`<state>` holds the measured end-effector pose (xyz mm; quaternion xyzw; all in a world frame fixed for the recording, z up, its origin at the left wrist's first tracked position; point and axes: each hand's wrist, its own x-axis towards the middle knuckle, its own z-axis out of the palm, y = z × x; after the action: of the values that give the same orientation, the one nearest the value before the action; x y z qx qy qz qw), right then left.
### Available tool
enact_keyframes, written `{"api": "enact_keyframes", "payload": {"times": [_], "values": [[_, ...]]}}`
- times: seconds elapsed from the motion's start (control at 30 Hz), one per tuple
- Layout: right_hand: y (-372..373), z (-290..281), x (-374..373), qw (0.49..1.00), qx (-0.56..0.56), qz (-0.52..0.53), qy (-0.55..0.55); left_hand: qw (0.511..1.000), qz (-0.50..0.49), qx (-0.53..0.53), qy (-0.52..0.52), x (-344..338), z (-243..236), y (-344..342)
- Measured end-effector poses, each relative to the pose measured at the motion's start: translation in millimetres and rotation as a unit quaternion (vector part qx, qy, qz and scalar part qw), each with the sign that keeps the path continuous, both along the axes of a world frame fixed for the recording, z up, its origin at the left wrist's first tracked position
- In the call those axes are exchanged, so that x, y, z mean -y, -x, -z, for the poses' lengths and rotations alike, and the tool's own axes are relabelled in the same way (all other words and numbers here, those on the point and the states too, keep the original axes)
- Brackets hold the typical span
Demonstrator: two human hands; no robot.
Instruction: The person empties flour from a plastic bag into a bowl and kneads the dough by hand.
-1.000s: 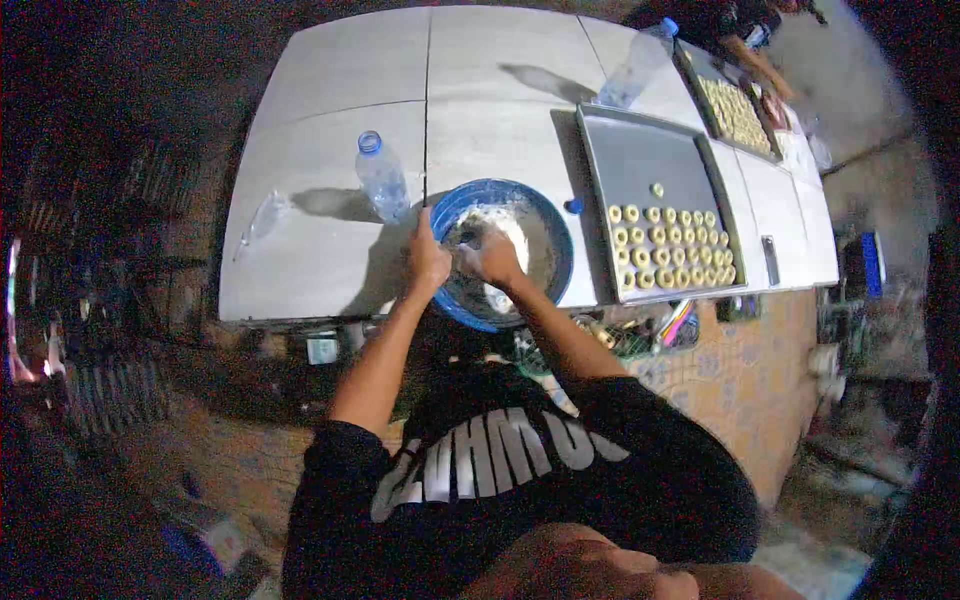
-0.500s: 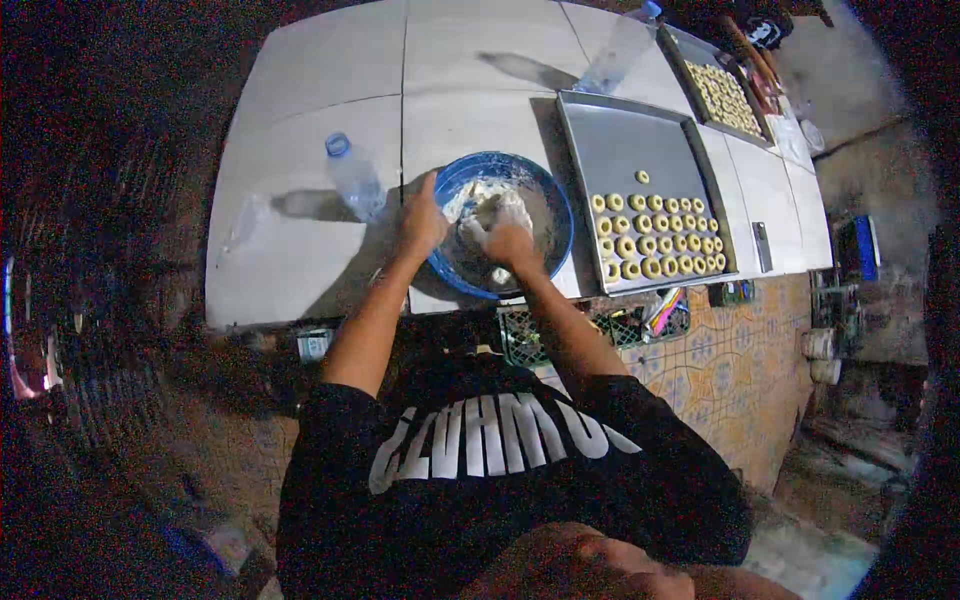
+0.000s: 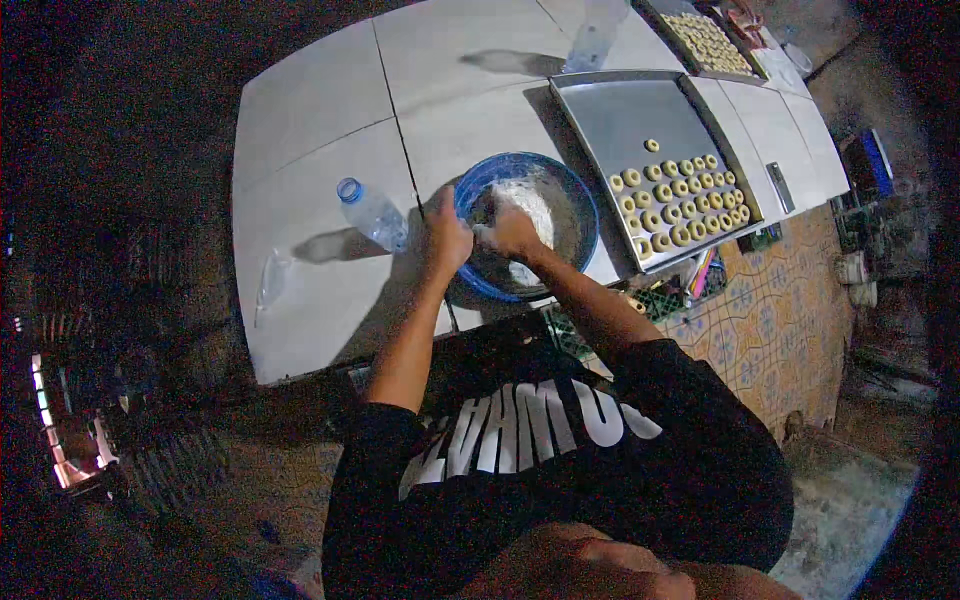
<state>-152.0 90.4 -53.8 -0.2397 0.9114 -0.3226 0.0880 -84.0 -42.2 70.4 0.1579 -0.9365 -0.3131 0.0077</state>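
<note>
Near the front edge of the white tiled table stands a round blue basin [image 3: 578,232] with white flour [image 3: 534,204] and pale clumps inside. My left hand [image 3: 448,238] is closed on the basin's left rim. Down inside the basin, my right hand [image 3: 513,234] is curled against the left inner side, its fingertips whitened. Whether dough or flour is inside that curl is hidden. To the right lies a metal baking tray [image 3: 625,108], its nearer half filled with rows of ring-shaped dough pieces [image 3: 681,207].
Left of the basin stands an open clear plastic bottle [image 3: 376,217], beside a crumpled clear plastic bag [image 3: 272,280]. Another clear bottle [image 3: 594,42] is behind the tray. A phone [image 3: 779,187] and a second tray of dough rings [image 3: 711,45] are farther right. A green crate [image 3: 655,304] sits below the table edge.
My right hand has moved from the basin's middle toward its left side, and its fingers have curled in. The left hand keeps its hold on the rim. The whole view has tilted.
</note>
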Motion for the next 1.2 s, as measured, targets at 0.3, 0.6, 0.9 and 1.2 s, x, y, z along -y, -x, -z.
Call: {"api": "enact_keyframes", "payload": {"times": [0.3,0.6,0.9,1.2], "values": [[-13,-37,10,0.992,0.042,-0.116,-0.037,0.992,-0.044,-0.061,-0.099,25,57,2],[-29,-38,4,0.967,0.019,-0.250,0.050,0.984,-0.069,-0.162,-0.011,21,84,5],[-42,-99,-58,0.965,0.056,-0.257,0.017,0.981,-0.024,-0.191,0.038,22,66,4],[-38,-71,-71,0.994,-0.058,-0.047,0.084,0.998,-0.060,-0.023,-0.005,16,58,-1]]}}
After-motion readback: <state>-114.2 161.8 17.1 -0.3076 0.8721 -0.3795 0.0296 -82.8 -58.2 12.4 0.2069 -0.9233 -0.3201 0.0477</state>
